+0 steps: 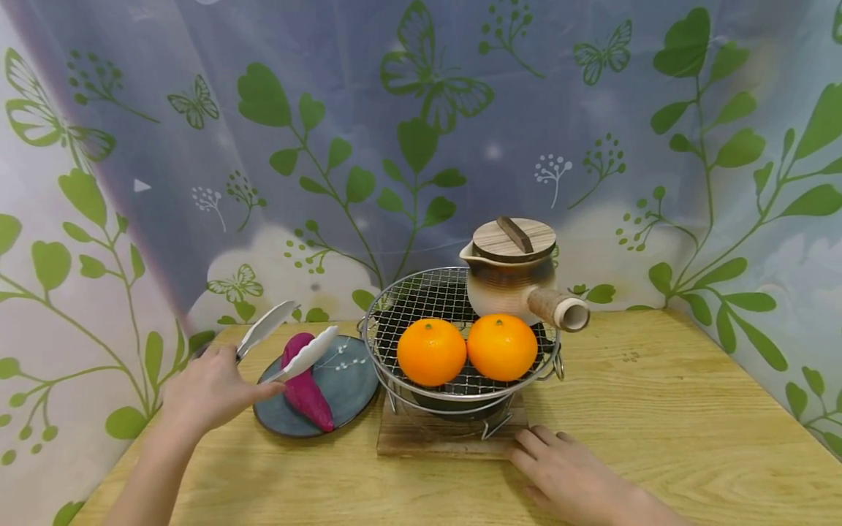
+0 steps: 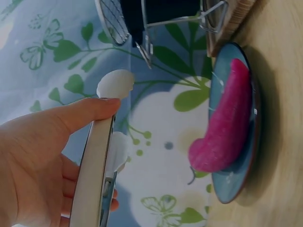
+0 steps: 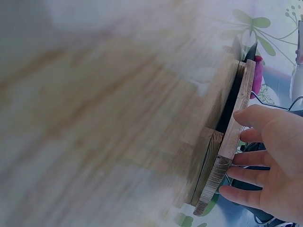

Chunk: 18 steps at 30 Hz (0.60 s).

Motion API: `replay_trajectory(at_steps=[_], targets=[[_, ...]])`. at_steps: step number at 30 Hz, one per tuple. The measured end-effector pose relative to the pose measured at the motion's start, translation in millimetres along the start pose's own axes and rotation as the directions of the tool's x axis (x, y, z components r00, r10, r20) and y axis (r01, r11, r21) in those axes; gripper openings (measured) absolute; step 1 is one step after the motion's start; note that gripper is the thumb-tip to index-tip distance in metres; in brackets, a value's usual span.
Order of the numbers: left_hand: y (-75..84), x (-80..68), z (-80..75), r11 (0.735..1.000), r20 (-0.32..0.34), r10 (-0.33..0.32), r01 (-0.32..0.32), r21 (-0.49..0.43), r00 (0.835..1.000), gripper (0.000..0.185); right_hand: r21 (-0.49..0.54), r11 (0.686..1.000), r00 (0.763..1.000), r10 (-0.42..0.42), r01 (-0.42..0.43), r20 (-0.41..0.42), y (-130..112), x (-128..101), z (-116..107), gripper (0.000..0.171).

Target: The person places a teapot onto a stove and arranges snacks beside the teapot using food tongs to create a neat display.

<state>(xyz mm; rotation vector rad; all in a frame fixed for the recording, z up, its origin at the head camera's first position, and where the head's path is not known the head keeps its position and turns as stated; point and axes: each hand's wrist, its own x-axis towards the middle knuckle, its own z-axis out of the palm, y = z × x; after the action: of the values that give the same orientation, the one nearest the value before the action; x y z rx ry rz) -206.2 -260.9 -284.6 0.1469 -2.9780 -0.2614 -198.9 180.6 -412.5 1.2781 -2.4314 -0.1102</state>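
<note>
At the frame's left, the left hand (image 1: 209, 391) gripped tongs (image 1: 312, 355), tips apart, seemingly to suit the thick purple sweet potato (image 1: 308, 398) on its plate (image 1: 358, 380); lower right, the right hand (image 1: 571, 466), fingers extended, touched the wooden base (image 1: 444, 442), perhaps steadying it

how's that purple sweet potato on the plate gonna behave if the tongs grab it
The purple sweet potato looks solid and plump, so it would probably stay stiff rather than flop. Its rounded sides might let it roll or swivel on the plate if nudged. Being long and tapered, it could tilt if the tongs pinch it near one end.
</note>
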Motion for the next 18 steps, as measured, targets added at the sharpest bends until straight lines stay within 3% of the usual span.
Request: replay_trajectory(at_steps=[12,18], targets=[[-14.1,10.9,18.9,0.998,0.053,-0.056,0.058,-0.023,0.997,0.093,0.008,1.000,1.000,0.002,-0.003,0.012,1,-1,0,0.043],[-15.9,14.5,25.1,0.995,0.080,-0.094,0.095,-0.006,0.992,0.081,0.008,1.000,1.000,0.005,-0.005,-0.004,0,0,-1,0.043]])
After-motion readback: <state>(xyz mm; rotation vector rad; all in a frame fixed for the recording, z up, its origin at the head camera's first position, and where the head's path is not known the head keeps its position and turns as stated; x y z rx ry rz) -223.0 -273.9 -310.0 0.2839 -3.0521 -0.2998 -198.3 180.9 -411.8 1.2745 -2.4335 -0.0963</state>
